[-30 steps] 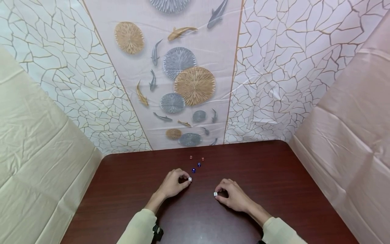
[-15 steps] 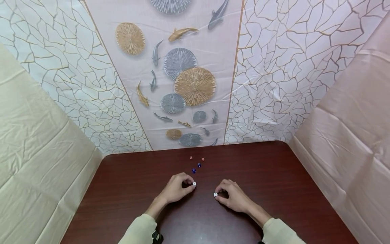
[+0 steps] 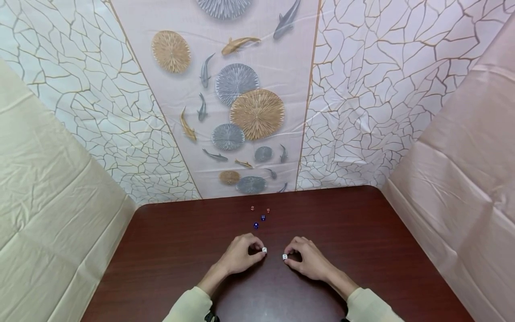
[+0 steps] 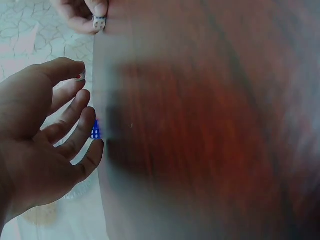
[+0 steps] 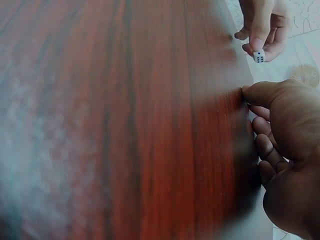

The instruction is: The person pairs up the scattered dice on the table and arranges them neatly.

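My left hand point(image 3: 240, 256) pinches a white die point(image 3: 264, 250) between thumb and fingertips, slightly above the table or at its surface; I cannot tell which. Across a small gap, my right hand point(image 3: 303, 259) pinches another white die point(image 3: 284, 257). In the left wrist view a sliver of the left die point(image 4: 81, 76) shows beside the thumb, while the right die point(image 4: 99, 23) appears near the top edge. The right wrist view has the left die point(image 5: 259, 56) in plain sight; the right hand's own die is hidden there.
Beyond the hands lie two blue dice, a nearer one point(image 3: 256, 226) and a farther one point(image 3: 263, 218). Behind them are two small red dice, left point(image 3: 252, 208) and right point(image 3: 268, 210). Patterned cloth point(image 3: 257, 112) hangs at the back edge of the dark wooden table point(image 3: 181, 232).
My left hand has moved right and nearer to me with its white die, narrowing the gap to the right hand. The right hand and the blue and red dice have stayed put.
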`<state>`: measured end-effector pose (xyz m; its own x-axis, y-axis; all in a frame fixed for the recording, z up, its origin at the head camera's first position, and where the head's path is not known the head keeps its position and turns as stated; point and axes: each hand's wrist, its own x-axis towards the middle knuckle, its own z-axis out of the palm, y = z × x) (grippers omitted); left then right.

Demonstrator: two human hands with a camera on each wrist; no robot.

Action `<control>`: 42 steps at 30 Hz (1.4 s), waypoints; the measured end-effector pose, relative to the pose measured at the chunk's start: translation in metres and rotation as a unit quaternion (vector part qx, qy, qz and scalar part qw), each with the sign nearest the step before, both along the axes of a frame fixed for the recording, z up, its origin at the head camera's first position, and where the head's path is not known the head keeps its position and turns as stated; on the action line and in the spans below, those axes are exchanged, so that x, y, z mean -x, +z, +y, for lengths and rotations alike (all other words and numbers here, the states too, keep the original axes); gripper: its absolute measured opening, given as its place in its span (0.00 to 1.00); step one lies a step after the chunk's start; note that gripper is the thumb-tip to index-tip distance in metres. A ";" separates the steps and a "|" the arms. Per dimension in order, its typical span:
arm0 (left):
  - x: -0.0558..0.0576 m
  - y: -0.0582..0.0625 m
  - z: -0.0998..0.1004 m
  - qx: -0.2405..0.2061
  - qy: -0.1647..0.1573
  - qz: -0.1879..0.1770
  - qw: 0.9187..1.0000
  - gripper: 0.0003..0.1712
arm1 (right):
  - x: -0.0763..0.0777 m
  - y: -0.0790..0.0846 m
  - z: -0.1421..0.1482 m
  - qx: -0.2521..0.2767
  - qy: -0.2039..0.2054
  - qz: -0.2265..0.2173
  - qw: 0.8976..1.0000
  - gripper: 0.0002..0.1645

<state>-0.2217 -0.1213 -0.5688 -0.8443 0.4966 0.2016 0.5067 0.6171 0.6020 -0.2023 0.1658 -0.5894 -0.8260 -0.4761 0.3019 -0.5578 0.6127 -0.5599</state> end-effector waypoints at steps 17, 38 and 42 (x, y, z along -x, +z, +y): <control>-0.011 -0.005 0.030 0.043 -0.004 0.056 0.997 0.04 | 0.000 0.000 0.001 0.005 0.000 0.005 1.000 0.07; -0.017 -0.011 0.045 0.068 0.041 0.048 0.996 0.05 | 0.000 0.001 0.001 0.001 0.000 -0.024 1.000 0.07; -0.018 -0.010 0.048 0.074 0.047 0.046 0.995 0.04 | 0.000 0.002 0.001 0.000 0.000 -0.023 1.000 0.07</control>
<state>-0.2039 -0.0737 -0.5791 -0.8702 0.4457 0.2100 0.4905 0.7434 0.4548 -0.2023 0.1667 -0.5876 -0.8391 -0.4758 0.2638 -0.5313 0.6125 -0.5853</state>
